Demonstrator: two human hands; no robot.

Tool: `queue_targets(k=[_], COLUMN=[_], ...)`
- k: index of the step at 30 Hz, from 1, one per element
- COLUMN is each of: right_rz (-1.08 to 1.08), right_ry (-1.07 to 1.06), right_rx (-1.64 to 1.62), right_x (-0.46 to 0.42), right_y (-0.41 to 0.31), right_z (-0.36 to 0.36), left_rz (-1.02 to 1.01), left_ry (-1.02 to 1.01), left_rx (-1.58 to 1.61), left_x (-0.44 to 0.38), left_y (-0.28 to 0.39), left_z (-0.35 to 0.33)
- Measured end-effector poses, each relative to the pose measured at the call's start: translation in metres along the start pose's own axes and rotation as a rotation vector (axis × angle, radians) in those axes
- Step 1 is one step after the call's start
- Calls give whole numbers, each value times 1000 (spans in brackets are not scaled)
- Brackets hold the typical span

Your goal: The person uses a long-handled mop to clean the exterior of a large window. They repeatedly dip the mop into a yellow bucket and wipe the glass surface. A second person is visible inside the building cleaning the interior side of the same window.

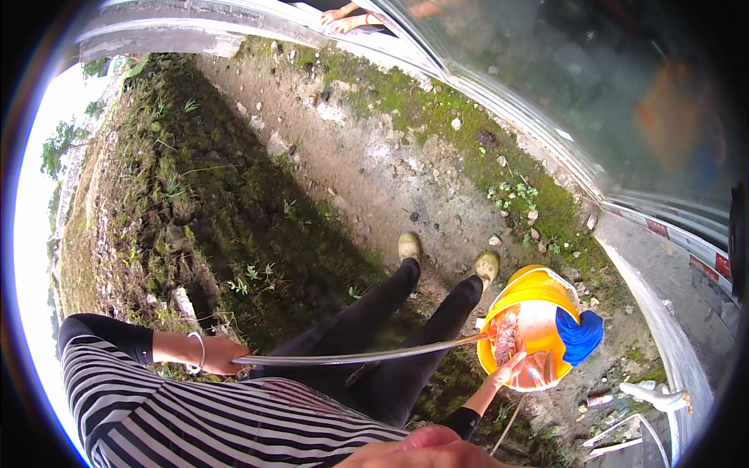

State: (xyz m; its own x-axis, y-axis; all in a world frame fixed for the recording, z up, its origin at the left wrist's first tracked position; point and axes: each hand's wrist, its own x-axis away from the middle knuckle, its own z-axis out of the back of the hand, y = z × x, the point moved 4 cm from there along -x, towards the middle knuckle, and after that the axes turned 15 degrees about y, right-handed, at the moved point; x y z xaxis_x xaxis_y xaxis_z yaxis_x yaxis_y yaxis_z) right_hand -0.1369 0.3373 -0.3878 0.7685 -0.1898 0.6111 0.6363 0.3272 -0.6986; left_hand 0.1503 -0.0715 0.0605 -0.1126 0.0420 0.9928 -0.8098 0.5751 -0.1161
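My left hand (219,354), with a white bangle at its wrist, grips the end of a long, shiny metal pole (351,355). The pole runs to the right across my legs, and its orange end (477,338) reaches into a yellow bucket (529,286). Inside the bucket lies a reddish, wet-looking bundle of strands (506,336), perhaps a mop head. My right hand (509,367) is at the bucket's near edge with fingertips by the strands. Whether it grasps them is unclear. A blue cloth (579,336) hangs over the bucket's right rim.
My shoes (485,269) stand on stony, mossy ground (404,158). A dark, planted slope (234,199) lies left. Large glass panes (562,88) rise at upper right; another person's hands (345,20) rest by the sill. A can (600,401) and white pipe-like piece (655,396) lie right.
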Motion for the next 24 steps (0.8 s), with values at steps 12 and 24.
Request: queue_targets(k=[12,24], right_rz=[-10,-869], right_ry=[151,-240], right_rx=[177,-299], right_x=[-20,-38], right_y=[7,14], right_z=[-29,-31], left_rz=[-87,-14], left_ry=[99,179], left_rx=[-29,44], left_x=[-11,-10], left_y=[-2,-10], left_z=[1,13])
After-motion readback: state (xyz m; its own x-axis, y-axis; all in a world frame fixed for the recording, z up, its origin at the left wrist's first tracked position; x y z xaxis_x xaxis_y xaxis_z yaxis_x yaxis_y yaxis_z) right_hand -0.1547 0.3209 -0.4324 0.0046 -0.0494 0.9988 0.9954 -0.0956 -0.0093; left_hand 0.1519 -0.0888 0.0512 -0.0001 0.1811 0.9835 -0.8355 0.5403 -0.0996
